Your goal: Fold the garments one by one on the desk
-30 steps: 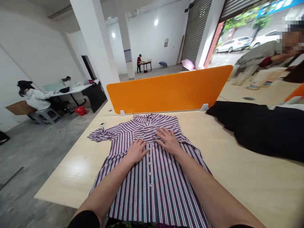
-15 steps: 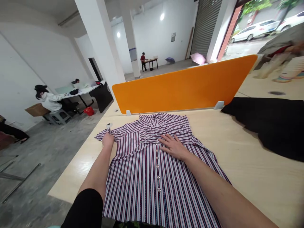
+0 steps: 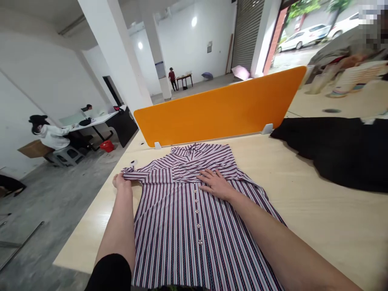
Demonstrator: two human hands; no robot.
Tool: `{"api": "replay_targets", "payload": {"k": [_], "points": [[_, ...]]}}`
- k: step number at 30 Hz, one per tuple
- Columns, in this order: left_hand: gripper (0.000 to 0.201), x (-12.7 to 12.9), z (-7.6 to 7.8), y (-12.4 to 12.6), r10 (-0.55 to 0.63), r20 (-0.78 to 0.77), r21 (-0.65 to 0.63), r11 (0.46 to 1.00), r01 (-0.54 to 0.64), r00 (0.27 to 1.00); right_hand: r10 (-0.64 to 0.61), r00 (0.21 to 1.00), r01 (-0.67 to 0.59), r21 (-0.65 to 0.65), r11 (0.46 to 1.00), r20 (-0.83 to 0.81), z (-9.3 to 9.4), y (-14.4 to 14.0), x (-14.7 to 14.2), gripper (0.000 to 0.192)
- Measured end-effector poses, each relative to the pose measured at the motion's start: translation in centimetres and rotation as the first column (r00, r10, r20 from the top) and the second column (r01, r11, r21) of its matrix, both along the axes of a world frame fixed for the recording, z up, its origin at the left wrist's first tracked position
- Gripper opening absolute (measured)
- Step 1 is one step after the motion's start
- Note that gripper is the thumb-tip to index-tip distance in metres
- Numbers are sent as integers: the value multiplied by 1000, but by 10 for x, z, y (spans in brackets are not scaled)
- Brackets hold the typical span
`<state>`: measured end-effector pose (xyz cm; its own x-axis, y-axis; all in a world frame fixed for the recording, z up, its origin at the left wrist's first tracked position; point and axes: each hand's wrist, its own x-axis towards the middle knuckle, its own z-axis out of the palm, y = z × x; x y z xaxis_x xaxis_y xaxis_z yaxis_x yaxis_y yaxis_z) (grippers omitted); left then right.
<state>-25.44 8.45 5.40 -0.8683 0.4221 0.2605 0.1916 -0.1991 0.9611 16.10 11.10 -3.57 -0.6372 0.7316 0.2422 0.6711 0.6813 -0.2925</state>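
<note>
And there goes the left hand (image 3: 121, 181), farther left now, gripping the sleeve (image 3: 138, 175) and pulling it straighter; the right hand (image 3: 216, 185) stays flat, fingers spread, on the striped shirt (image 3: 169, 226), lying front-up across the table (image 3: 306, 218), buttons (image 3: 198, 225) down its middle.

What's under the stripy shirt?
Under the striped shirt is the pale table, showing around its sides. Anything flat beneath the middle is covered, so I can't tell.

There's 1 shirt (image 3: 178, 226) w/ 5 btns (image 3: 197, 211) showing, plus wearer's 2 hands (image 3: 122, 180) (image 3: 216, 185). Bkgd has 1 bucket (image 3: 106, 146), 1 box (image 3: 34, 148), 2 umbrellas (image 3: 241, 72), 2 cars (image 3: 304, 38) & 2 lit lamps (image 3: 194, 21).
</note>
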Motion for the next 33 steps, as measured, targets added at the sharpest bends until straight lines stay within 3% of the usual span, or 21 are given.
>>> {"api": "replay_targets", "payload": {"k": [3,5,6,7,9,12,13,16,18,22,28,33], "points": [[38,31,13,10,-10,-50,52,999,12,999,7,1000,-7,8,1000,-14,0,1,0,49],[38,64,12,14,-197,-217,20,978,206,956,3,1000,-3,3,1000,-27,0,2,1,50],[39,80,9,13,-367,-354,-63,927,369,860,-2,999,2,-2,1000,-40,0,4,2,50],[43,96,4,12,-524,-470,-183,845,502,710,-11,998,10,-11,1000,-58,0,5,3,50],[52,120,-11,8,-654,-572,-369,745,556,496,-33,994,30,-25,999,-108,-3,9,5,50],[51,129,-37,0,-586,-643,-495,810,315,493,-50,983,48,-12,999,-176,-8,14,7,48],[48,127,-45,-1,-577,-667,-550,808,212,471,-49,981,50,1,999,-190,-10,16,8,46],[37,116,-62,-5,-649,-674,-688,725,20,352,-49,970,57,27,998,-239,-14,18,8,41],[33,110,-65,-4,-661,-664,-712,701,-26,351,-80,945,95,34,995,-317,-13,19,8,38],[35,101,-57,3,-648,-654,-732,672,-111,391,-125,896,171,72,983,-426,-5,17,9,45],[43,93,-36,36,-683,-631,-769,614,-180,366,-126,968,155,120,981,-215,5,11,8,53],[34,90,-32,67,-699,-599,-796,573,-194,391,-186,974,201,121,972,-126,11,8,7,56]]}}
